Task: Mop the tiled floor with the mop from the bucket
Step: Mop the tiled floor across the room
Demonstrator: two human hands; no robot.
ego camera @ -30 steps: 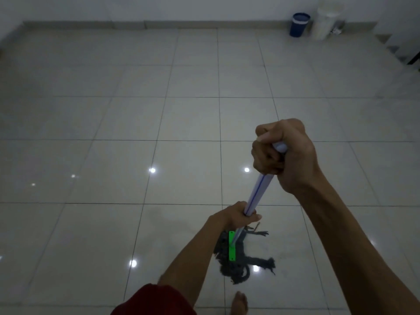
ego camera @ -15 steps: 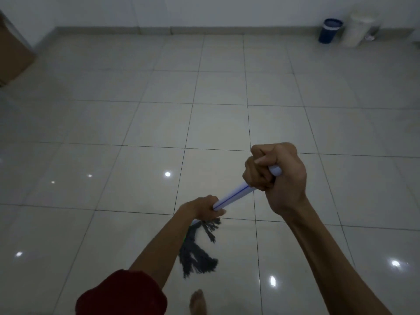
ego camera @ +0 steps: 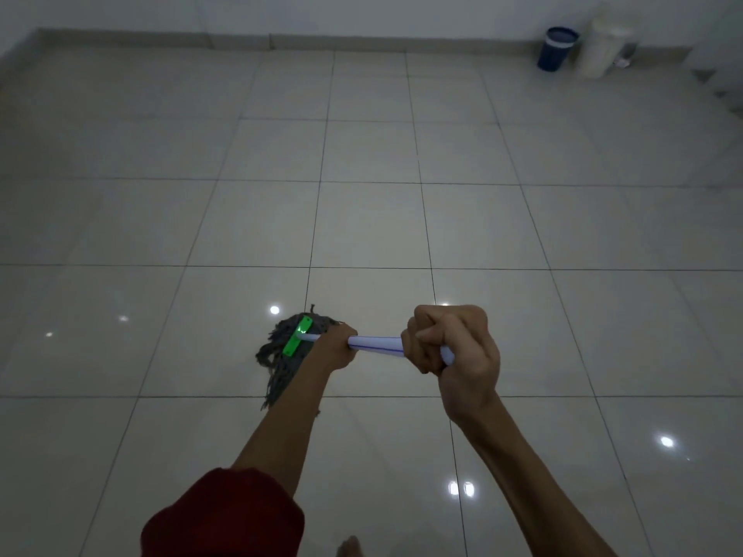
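Observation:
Both hands hold a mop by its white handle (ego camera: 376, 344), which has a thin blue stripe. My right hand (ego camera: 450, 347) grips the handle's upper end, close to the camera. Lower down, my left hand (ego camera: 337, 347) grips the handle just above the mop head. The grey string mop head (ego camera: 277, 355) with a bright green clamp (ego camera: 297, 335) lies on the glossy pale tiled floor (ego camera: 362, 219), left of my hands. A dark blue bucket (ego camera: 557, 48) stands far away by the back wall at the upper right.
A white bin (ego camera: 603, 46) stands right of the blue bucket against the wall. A step edge (ego camera: 719, 90) shows at the far right. A bare foot (ego camera: 349, 547) is at the bottom edge. The floor shines with light reflections.
The mop head has swung up and to the left across the tiles, and its green clamp shows again. Both hands kept their grip while the handle turned almost level in view.

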